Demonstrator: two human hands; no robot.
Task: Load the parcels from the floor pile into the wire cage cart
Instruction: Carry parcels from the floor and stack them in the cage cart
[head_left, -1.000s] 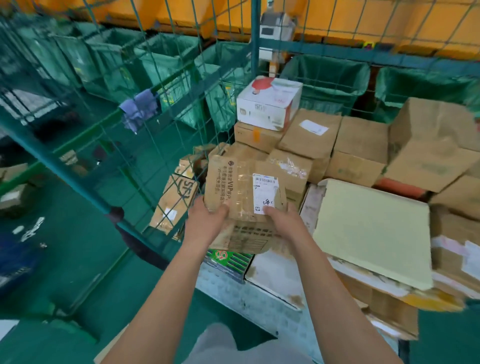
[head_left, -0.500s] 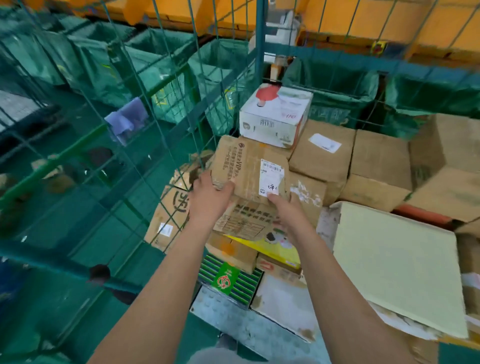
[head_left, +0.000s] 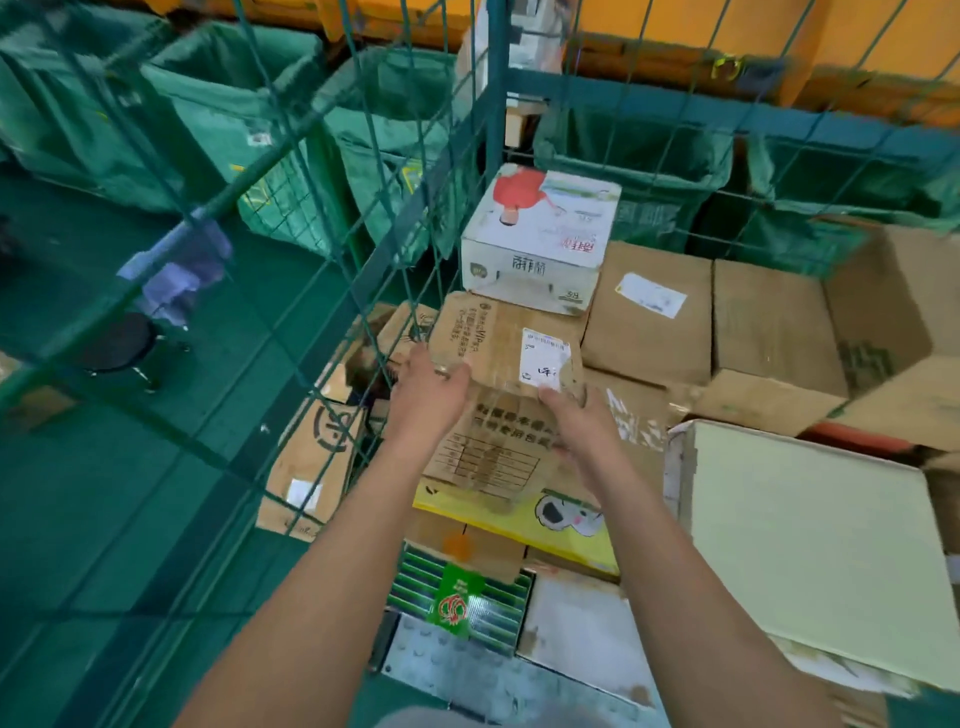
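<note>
Parcel (head_left: 501, 358): brown carton, white label on top; held inside the cage cart (head_left: 363, 249), against the stacked boxes. Left hand (head_left: 426, 395): closed on the parcel's left edge. Right hand (head_left: 576, 421): fingers curled over the parcel's near right corner, at the label. White box (head_left: 540, 239): just beyond both hands. Pale board (head_left: 810, 545): right of the right hand.

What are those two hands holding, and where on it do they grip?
A taped brown cardboard parcel. The left hand grips its left edge, the right hand its right edge just below the white label.
</note>
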